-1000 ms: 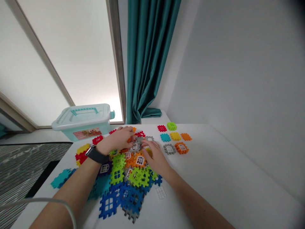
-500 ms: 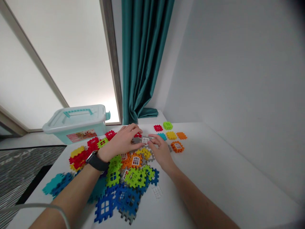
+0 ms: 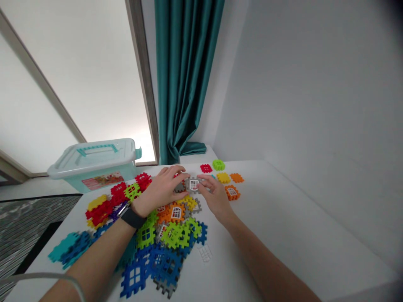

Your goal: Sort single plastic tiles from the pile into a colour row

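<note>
Item: one grey window tile [image 3: 193,183], held at its edges by my left hand [image 3: 160,188] and right hand [image 3: 215,197], fingers curled onto it. Location: just above the multicoloured plastic tiles [image 3: 171,235] heaped on the white table [image 3: 283,218].

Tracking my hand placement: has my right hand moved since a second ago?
Yes, the right hand has shifted rightward, closer to the separate orange window tile.

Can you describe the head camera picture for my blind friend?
A left hand and right hand hold a gray window block above a pile of colorful plastic blocks on a white table. A plastic box sits behind.
</note>
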`<state>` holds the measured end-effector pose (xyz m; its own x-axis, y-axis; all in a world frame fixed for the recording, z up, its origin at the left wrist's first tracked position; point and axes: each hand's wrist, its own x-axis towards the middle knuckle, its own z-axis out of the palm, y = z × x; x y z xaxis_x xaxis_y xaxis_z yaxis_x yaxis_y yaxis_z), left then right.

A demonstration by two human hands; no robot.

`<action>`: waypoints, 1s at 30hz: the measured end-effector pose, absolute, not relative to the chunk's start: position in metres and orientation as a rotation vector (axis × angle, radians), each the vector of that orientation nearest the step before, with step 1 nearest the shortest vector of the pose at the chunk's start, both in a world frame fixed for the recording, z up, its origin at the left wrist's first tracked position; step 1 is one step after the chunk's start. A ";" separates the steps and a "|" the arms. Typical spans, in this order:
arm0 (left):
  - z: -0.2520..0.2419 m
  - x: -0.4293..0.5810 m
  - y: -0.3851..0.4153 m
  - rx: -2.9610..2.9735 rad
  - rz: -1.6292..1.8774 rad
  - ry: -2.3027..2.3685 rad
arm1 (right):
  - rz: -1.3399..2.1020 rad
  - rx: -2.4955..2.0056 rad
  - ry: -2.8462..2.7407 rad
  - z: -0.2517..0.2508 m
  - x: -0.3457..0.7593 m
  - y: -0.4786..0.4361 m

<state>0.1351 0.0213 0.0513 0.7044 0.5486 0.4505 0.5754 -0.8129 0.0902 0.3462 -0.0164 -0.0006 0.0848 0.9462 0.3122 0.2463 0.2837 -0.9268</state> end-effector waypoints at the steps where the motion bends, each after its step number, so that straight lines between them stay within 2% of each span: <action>1: 0.051 0.135 0.021 -2.836 -0.732 -0.934 | 0.778 -1.185 -1.412 0.000 0.347 -0.017; 4: 0.051 0.133 0.022 -2.805 -0.782 -0.923 | 0.729 -1.143 -1.438 0.005 0.351 -0.017; 17: 0.050 0.128 0.026 -2.771 -0.921 -0.920 | -0.011 -1.000 -1.992 0.010 0.366 -0.022; 23: 0.048 0.131 0.026 -2.851 -0.963 -0.925 | -0.152 -0.956 -2.038 0.007 0.370 -0.019; 30: 0.050 0.134 0.023 -3.185 -1.003 -1.000 | -0.125 -0.950 -2.049 0.009 0.372 -0.019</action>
<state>0.1336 0.0231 0.0500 0.6795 0.6059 0.4137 0.4121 -0.7817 0.4680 0.3720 -0.0190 0.0086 -0.3486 0.5801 0.7362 0.6655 0.7063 -0.2414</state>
